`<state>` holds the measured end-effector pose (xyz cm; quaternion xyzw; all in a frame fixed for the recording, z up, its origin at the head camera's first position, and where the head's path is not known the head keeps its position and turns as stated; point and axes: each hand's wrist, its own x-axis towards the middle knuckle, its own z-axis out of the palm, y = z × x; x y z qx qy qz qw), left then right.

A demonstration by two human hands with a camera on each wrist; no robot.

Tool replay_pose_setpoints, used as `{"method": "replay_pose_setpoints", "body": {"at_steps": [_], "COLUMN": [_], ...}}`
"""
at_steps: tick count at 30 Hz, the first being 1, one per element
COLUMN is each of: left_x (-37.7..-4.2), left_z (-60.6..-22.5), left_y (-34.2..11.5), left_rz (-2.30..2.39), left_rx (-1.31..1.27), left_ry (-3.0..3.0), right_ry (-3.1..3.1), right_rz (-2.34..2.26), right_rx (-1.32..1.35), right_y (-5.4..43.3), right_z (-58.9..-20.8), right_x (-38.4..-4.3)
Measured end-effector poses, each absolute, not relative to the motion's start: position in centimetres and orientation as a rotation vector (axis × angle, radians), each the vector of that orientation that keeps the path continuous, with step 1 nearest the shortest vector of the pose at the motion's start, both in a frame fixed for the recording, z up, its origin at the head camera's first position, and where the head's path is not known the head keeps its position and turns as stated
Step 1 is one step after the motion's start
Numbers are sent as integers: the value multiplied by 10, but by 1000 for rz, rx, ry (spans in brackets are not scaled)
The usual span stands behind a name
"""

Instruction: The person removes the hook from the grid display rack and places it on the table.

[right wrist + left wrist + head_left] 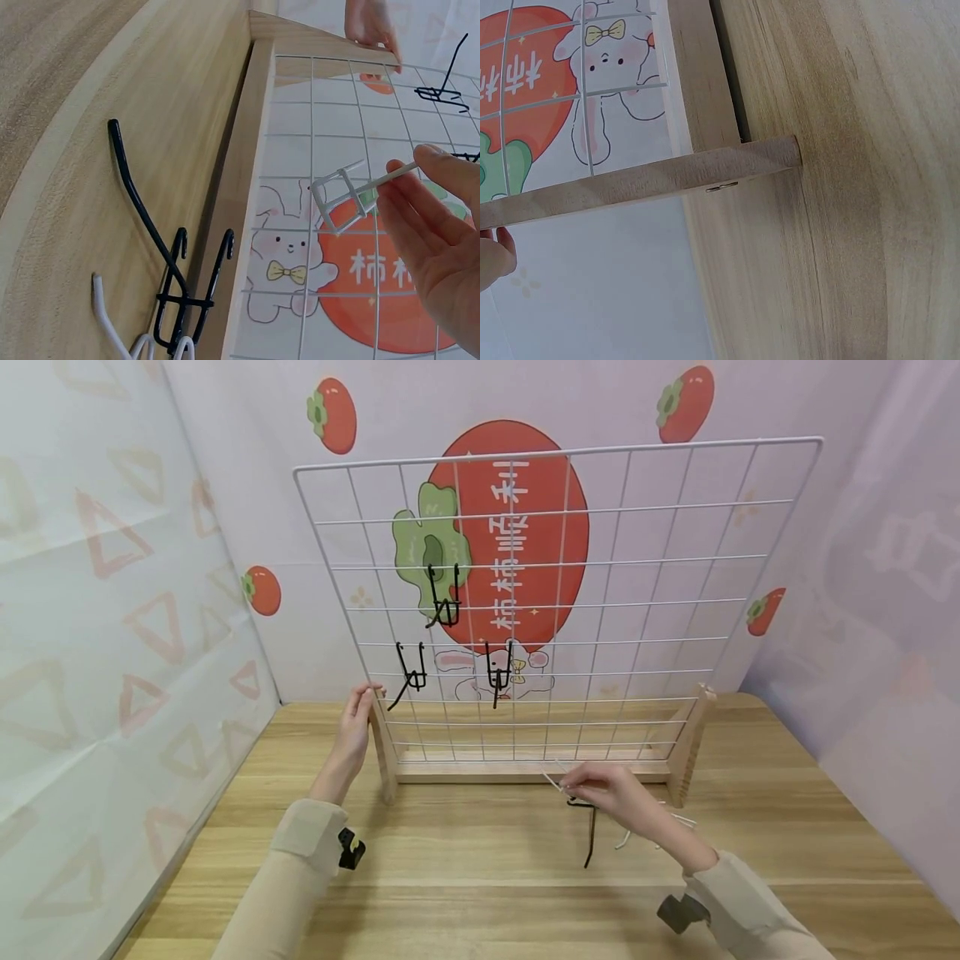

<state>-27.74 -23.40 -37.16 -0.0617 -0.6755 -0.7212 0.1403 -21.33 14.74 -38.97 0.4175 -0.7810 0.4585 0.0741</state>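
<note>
In the head view, a white wire grid panel [622, 449] stands in a wooden stand [465, 770]. My left hand [351, 739] grips the upper end of the stand's left post [385, 756]; only its fingertips [502, 251] show in the left wrist view. My right hand [618, 797] pinches a white wire hook [394, 175] by its straight prong, its loop end pointing away from the fingers, in front of the grid's lower part. Three black hooks hang on the grid: an upper one [447, 608], a lower left one [412, 680] and a lower middle one [498, 678].
On the wooden table [480, 902], below my right hand, lie a black hook [135, 195] and some white hooks [105, 319], partly hidden by that hand. A printed cloth [637, 635] hangs behind the grid.
</note>
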Motion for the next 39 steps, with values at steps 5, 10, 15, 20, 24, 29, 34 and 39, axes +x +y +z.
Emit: {"method": "replay_pose_setpoints", "body": {"at_steps": [5,10,15,20,24,29,34,39], "left_x": [-277,-277,-276,-276,-276,-275,-276,-276], "left_z": [-372,-372,-372,-371,-371,-370,-371,-371], "left_y": [-234,-233,-233,-233,-234,-234,-233,-233], "left_rz": [-2077,-2059,-2059,-2060,-2057,-2059,-2062,-2060], "left_rx": [-165,-166,-165,-165,-167,-164,-163,-167], "left_ry": [-1945,-1962,-1975,-1977,-1979,-1978,-1967,-1967], "right_ry": [-2370,-2422,-2502,-2573,-2624,-2654,-2675,-2697], "right_rz": [1380,1386,1359,1339,1317,1309,1309,1327], "right_rx": [1263,1258,1235,1209,1190,1191,1196,1191], "right_y": [147,146,146,146,146,146,146,146], "right_z": [-393,-398,-401,-404,-407,-412,-414,-417], "right_x": [-213,-214,-213,-213,-215,-216,-217,-218]}}
